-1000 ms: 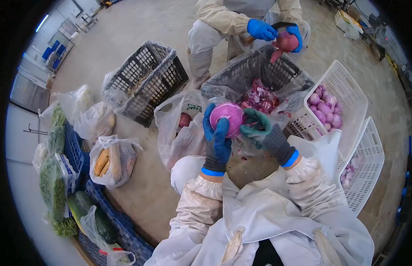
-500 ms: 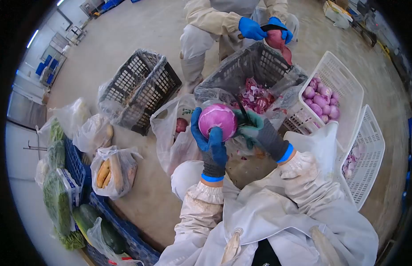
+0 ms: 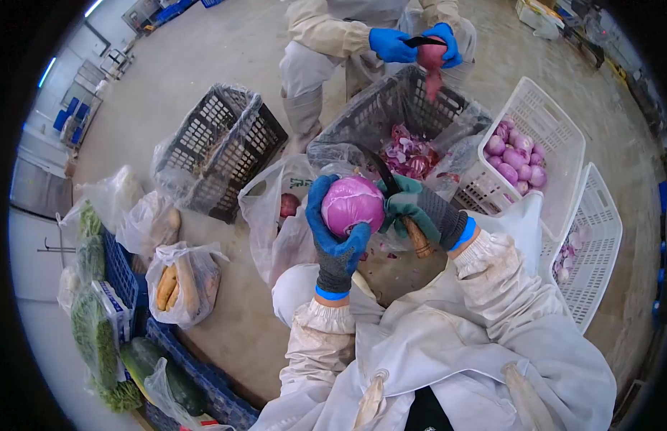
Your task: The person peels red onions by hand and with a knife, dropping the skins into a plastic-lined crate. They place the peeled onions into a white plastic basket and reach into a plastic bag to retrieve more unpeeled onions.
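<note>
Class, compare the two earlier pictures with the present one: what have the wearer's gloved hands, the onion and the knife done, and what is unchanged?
The right hand has turned its wrist, so the knife now shows its wooden handle below the glove and its dark blade upright beside the purple onion. The left hand still grips that onion. Unchanged: the co-worker's hands keep peeling over the black crate.

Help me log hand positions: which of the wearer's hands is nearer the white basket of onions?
Right. The right hand, gripping a knife, is on the white basket side; the left hand holds an onion farther away.
</note>
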Tool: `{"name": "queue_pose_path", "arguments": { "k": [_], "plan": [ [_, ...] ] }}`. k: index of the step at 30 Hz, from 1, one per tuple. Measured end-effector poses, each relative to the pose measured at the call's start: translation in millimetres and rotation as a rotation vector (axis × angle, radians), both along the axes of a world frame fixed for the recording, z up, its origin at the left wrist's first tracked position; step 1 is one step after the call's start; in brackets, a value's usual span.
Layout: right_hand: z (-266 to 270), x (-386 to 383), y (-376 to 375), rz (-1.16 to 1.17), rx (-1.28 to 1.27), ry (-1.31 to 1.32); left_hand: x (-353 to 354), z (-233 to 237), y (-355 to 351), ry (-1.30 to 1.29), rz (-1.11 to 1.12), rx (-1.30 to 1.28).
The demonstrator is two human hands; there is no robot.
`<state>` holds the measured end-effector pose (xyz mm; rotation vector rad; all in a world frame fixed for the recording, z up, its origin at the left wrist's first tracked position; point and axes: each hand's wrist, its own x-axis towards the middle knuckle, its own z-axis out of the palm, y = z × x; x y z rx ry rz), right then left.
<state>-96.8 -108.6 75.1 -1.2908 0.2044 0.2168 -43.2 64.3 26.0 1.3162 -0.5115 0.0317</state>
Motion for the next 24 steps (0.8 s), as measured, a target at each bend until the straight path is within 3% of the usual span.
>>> {"name": "queue_pose_path", "arguments": {
  "k": [11, 13, 17, 19, 20, 22, 23, 24],
  "plan": [
    [-9.7, -9.6, -1.9, -0.023, 0.065, 0.005, -5.1, 1.2, -6.9, 0.010, 0.032, -0.025],
    [-8.1, -8.4, -7.8, 0.069, 0.055, 0.087, -6.3, 4.5, -5.3, -0.123, 0.063, 0.093],
    [-9.6, -7.9, -1.3, 0.019, 0.109, 0.058, -6.1, 2.9, -8.8, -0.169, 0.099, 0.079],
    [-10.2, -5.4, 12.4, -0.152, 0.149, 0.018, -9.5, 7.1, -11.9, 0.092, 0.162, -0.008],
    [-9.2, -5.5, 17.1, -0.145, 0.154, 0.014, -8.9, 6.9, -12.8, 0.086, 0.169, -0.005],
    [-5.9, -4.9, 25.5, -0.258, 0.173, 0.022, -5.6, 2.6, -13.8, 0.416, 0.014, -0.414],
    [-10.5, -3.6, 26.6, -0.248, 0.176, 0.022, -2.5, -6.2, -12.8, 0.412, 0.024, -0.413],
    [-18.9, -2.2, 25.6, -0.240, 0.181, -0.006, 2.8, -18.6, -11.5, 0.550, -0.043, -0.586]
  ]
}}
